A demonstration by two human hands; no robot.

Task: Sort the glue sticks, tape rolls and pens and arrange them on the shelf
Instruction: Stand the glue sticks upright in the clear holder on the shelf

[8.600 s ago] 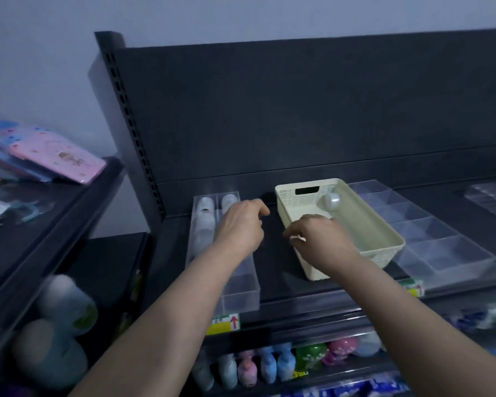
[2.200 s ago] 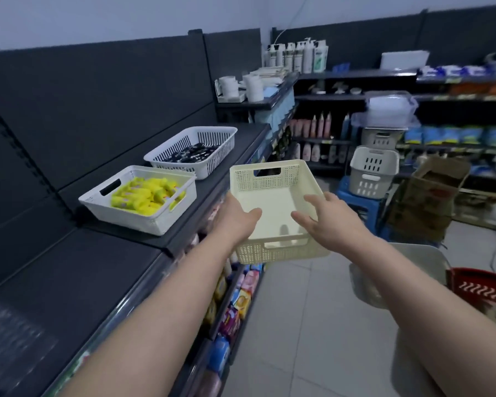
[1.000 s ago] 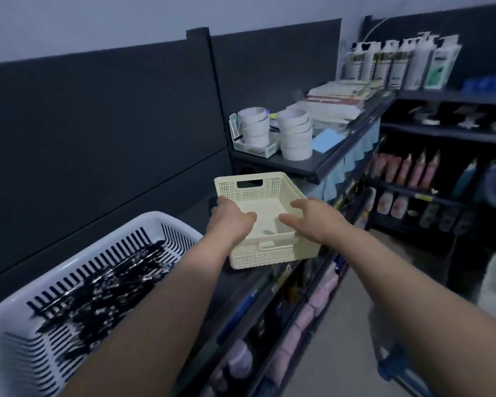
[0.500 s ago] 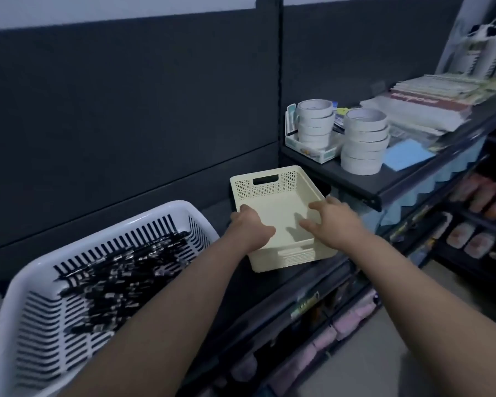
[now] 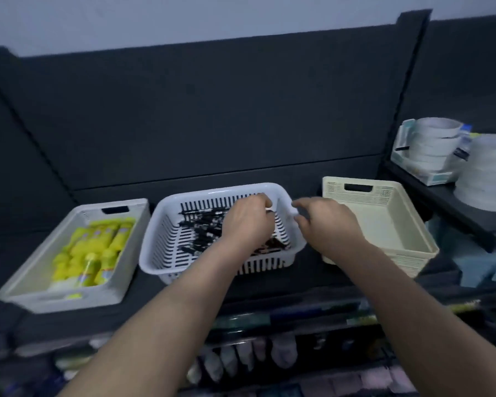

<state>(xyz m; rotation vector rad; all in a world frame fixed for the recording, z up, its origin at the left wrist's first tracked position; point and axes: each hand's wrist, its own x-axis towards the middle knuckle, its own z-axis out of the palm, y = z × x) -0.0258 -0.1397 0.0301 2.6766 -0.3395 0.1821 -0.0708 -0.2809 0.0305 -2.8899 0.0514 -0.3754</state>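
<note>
White slotted basket (image 5: 162, 224) of black pens (image 5: 201, 224) stands on the shelf (image 5: 143, 306), between the glue sticks (image 5: 98, 247) and a cream basket (image 5: 407, 262). Left hand (image 5: 246, 224) curls over the pens, right hand (image 5: 327, 224) half spreads at the rim; whether either one grasps anything is too blurred to tell.

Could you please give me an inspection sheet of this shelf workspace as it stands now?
Surface: dark shelf, three baskets in a row on it.
Job's things: glue sticks in the grey basket, left; pens in the white basket, middle; cream basket, right, nothing seen inside; tape rolls stacked on the higher shelf.
Clutter: blue sheets, blurred.
Grippers: left hand over the pens, fingers curled; right hand at the white basket's right rim; grips unclear from blur.
Cables: nothing seen.
Surroundings: dark back panel; blurred goods on lower shelves.
</note>
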